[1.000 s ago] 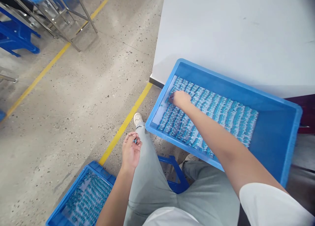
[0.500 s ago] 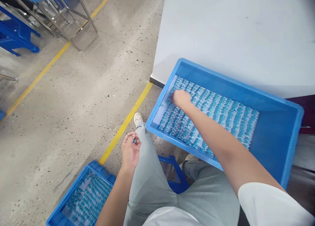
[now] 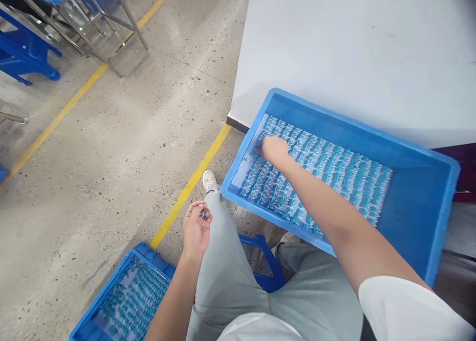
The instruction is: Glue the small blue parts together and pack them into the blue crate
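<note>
My left hand (image 3: 197,227) is held above my left thigh, palm up, with its fingers curled round a small blue piece (image 3: 202,213). Only a bit of that piece shows between the fingertips. My right hand (image 3: 274,149) reaches down into a large blue plastic tray (image 3: 412,197), near its left end. Its fingers point down and are bent out of sight, so what they grip is hidden. Rows of small blue parts (image 3: 345,175) lie on a pale sheet in the tray. One loose small part (image 3: 247,158) lies left of the rows.
A white table (image 3: 334,48) stands beyond the tray. On the floor at lower left, a second blue bin (image 3: 139,252) holds similar rows. A blue plastic stool (image 3: 271,276) shows under my legs. Metal-legged furniture (image 3: 111,33) and a blue stool (image 3: 29,53) stand at upper left.
My left hand has shifted very slightly. My right hand stays at the same spot over the left end of the rows.
</note>
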### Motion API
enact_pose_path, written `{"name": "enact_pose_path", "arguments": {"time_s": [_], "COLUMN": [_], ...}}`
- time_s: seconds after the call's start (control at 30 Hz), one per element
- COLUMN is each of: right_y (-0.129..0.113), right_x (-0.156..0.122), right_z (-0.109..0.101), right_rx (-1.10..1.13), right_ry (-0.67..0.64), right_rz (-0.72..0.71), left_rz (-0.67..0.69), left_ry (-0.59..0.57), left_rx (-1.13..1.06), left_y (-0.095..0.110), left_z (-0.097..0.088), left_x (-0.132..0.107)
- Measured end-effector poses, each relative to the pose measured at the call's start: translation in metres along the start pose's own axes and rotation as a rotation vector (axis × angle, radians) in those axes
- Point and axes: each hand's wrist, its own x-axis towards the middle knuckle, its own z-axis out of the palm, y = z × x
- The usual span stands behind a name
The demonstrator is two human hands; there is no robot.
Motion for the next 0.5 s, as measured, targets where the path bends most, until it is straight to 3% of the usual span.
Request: {"name": "enact_pose_path", "arguments": {"time_s": [0.5], "right_y": [-0.002], "right_x": [-0.012], "right_z": [-0.015], "right_rx": [-0.067], "right_ry": [-0.107], "right_rz": [-0.125], "left_rz": [0.000], "left_ry": [0.017], "left_rx": [0.006], "left_y": [0.000], "left_z": [-0.005], "left_x": [-0.001]}}
